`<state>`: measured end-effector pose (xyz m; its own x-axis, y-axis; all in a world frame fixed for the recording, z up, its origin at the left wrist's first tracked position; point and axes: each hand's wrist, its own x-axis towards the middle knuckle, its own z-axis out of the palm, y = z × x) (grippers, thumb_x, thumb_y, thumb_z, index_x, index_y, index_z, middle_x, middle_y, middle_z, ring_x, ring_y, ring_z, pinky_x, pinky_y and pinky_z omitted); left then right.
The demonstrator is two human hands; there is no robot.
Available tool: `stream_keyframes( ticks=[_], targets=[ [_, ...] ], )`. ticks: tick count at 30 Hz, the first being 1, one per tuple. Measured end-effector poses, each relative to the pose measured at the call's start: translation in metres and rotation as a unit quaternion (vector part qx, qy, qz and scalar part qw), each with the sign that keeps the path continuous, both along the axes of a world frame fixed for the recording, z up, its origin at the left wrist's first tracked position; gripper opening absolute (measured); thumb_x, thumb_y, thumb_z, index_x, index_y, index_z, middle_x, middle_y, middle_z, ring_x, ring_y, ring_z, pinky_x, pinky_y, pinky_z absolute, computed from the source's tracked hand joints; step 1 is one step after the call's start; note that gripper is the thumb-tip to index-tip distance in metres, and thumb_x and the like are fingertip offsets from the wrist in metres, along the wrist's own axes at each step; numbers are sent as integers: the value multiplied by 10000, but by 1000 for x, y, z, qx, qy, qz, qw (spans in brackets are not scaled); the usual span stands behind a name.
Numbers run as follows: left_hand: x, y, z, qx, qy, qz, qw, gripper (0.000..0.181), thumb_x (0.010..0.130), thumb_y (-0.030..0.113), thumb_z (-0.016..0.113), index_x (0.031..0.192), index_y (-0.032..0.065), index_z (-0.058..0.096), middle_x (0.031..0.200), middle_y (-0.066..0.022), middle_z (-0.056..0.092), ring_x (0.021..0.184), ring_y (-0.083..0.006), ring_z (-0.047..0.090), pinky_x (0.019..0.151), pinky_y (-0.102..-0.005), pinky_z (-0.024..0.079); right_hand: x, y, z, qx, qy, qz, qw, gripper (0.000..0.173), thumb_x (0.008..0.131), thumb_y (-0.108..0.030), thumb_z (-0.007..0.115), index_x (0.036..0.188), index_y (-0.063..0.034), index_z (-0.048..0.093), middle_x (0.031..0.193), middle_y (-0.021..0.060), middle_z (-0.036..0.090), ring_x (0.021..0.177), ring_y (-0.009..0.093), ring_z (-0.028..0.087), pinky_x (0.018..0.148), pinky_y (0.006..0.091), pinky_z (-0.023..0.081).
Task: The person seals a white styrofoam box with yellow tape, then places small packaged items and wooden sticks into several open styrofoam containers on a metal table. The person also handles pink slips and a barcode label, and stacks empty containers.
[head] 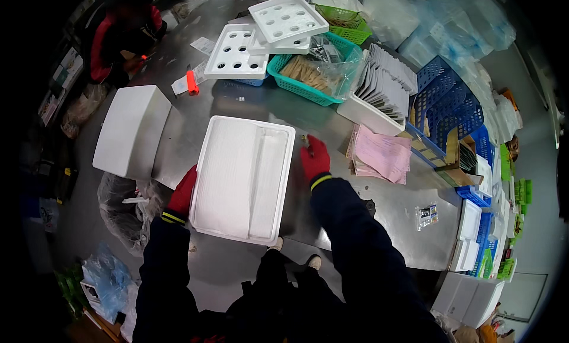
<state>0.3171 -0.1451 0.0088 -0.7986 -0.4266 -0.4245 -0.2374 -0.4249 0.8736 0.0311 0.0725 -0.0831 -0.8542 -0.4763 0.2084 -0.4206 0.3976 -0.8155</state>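
Note:
A white foam box (286,178) lies before me at the table's front edge, its near end reaching past that edge. White padded sheet (231,178) covers the top inside its rim, with a fold line towards the right. My left hand (183,192), in a red glove, holds the box by its left side. Just off the right rim is my right hand (316,158), also red-gloved, with its fingers curled. Something small shows at its fingertips; whether it is a held object is unclear.
Another white foam box (129,131) stands left, above a lined waste bin (126,214). Foam trays with holes (235,51), a teal basket (306,91), packed white envelopes (384,83) and pink papers (382,154) lie beyond. An orange tape cutter (192,83) lies near a person (120,45).

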Motion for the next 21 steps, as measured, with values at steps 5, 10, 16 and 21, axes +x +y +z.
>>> stream_keyframes(
  ticks=[5,10,16,21],
  targets=[
    [-32,23,14,-533,7,88,841,416,924,134,488,1307,-5,405,1329,-173,437,1245,-279,399,1042,-331,299,-56,-9,-13,332,239,133,903,200,752,-110,511,904,-71,634,981,173,598,887,343,574,794,423,473],
    [-81,54,22,-693,4,6,721,486,858,79,557,1319,39,410,1393,-192,338,1287,-356,313,1052,-420,271,-29,39,-34,190,88,127,970,104,728,-157,568,786,-93,627,845,145,616,835,335,585,733,423,479],
    [-90,66,-27,-791,-84,-114,596,522,801,227,640,1271,73,473,1366,-209,377,1264,-413,318,1036,-488,242,-5,216,47,-119,-306,18,945,133,730,-143,705,798,-47,643,726,44,635,693,99,579,652,267,470],
    [-134,138,38,-781,5,-97,617,488,795,168,648,1231,15,489,1313,-200,434,1225,-367,385,1001,-465,318,3,372,73,-155,-369,-117,909,205,772,-50,659,972,-18,629,780,47,629,709,108,570,623,243,461]
  ],
)
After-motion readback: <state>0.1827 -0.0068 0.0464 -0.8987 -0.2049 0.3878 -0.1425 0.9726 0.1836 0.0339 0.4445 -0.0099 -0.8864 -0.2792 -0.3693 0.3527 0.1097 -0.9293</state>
